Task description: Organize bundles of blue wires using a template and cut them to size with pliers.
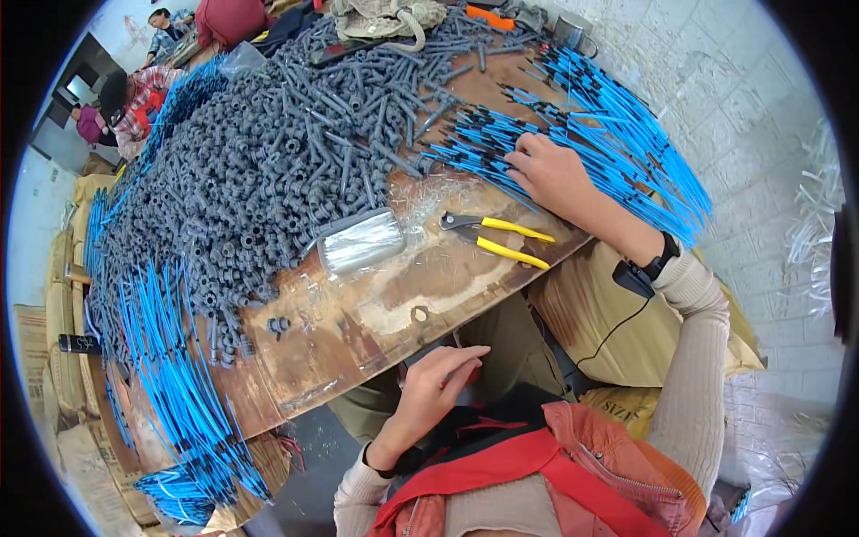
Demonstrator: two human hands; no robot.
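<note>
My right hand point(548, 174) reaches across the table's right part, fingers curled down at the black-ended side of a bundle of thin blue tubes point(617, 179). Its fingertips close on a tube there, though the exact grip is partly hidden. Over my lap, just off the table's near edge, my left hand point(434, 389) has its fingers stretched out, with nothing visible in it. Between the hands lie cutting pliers point(497, 237) with yellow handles and dark jaws. Left of the pliers sits a clear plastic-wrapped silvery packet point(361, 242).
A large heap of grey plastic fittings point(242, 170) covers the table's left and middle. More blue tubes point(179, 376) hang over the left edge. One loose fitting point(278, 325) lies near the front. A metal mug point(573, 36) stands at the back. Other people point(143, 98) sit far left.
</note>
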